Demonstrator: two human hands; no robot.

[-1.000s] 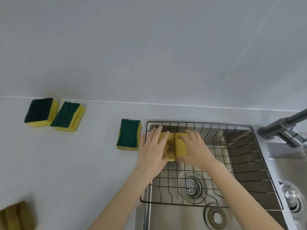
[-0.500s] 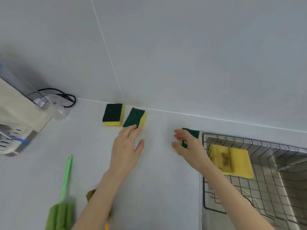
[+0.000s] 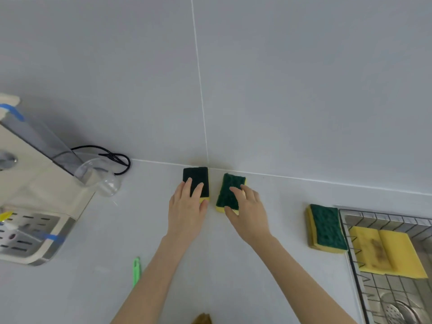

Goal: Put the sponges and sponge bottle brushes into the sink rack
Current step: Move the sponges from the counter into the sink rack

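Head view: left hand (image 3: 187, 208) on dark sponge (image 3: 196, 180), right hand (image 3: 247, 210) on green sponge (image 3: 228, 192).

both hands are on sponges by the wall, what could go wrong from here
1. The left hand lies flat on the dark sponge, fingers on top, so it might slip when lifted.
2. The third sponge lies beside the sink rack and may be knocked in passing.
3. The two yellow sponges fill the rack's near corner, so new ones may stack badly.
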